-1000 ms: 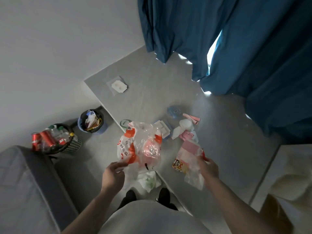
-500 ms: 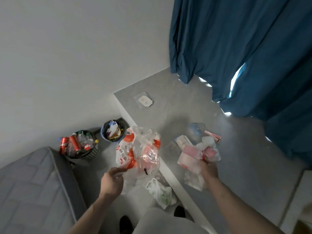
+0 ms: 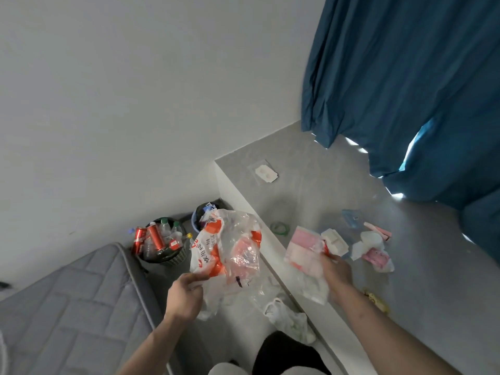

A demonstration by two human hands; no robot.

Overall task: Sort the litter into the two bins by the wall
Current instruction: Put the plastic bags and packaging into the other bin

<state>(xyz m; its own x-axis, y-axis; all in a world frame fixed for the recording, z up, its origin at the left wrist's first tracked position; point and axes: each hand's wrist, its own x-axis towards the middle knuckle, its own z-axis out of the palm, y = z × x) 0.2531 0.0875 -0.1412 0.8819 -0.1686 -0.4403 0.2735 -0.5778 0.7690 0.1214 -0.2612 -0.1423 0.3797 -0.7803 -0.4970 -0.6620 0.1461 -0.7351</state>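
Note:
My left hand (image 3: 185, 295) grips a crumpled clear plastic bag with orange print (image 3: 226, 246), held up in front of the bins. My right hand (image 3: 335, 272) grips a pink and white plastic wrapper (image 3: 304, 246) over the step edge. By the wall stand two bins: a black mesh bin (image 3: 162, 244) full of red cans and clear bottles, and a blue bin (image 3: 200, 217) with paper and wrappers, partly hidden behind the bag. More litter lies on the raised grey platform (image 3: 311, 190): white and pink wrappers (image 3: 374, 251), a white tray (image 3: 335, 240), a green ring (image 3: 280, 228).
A grey quilted mattress (image 3: 70, 307) fills the lower left. A white plastic bag (image 3: 289, 319) lies on the floor by my feet. A small white packet (image 3: 266, 173) sits far back on the platform. Blue curtains (image 3: 405, 77) hang at the right. A yellow item (image 3: 376, 300) lies near my right arm.
My view has swung left and up, so the bins and wall sit nearer the centre. Both hands keep their hold; the right hand's wrapper has risen slightly.

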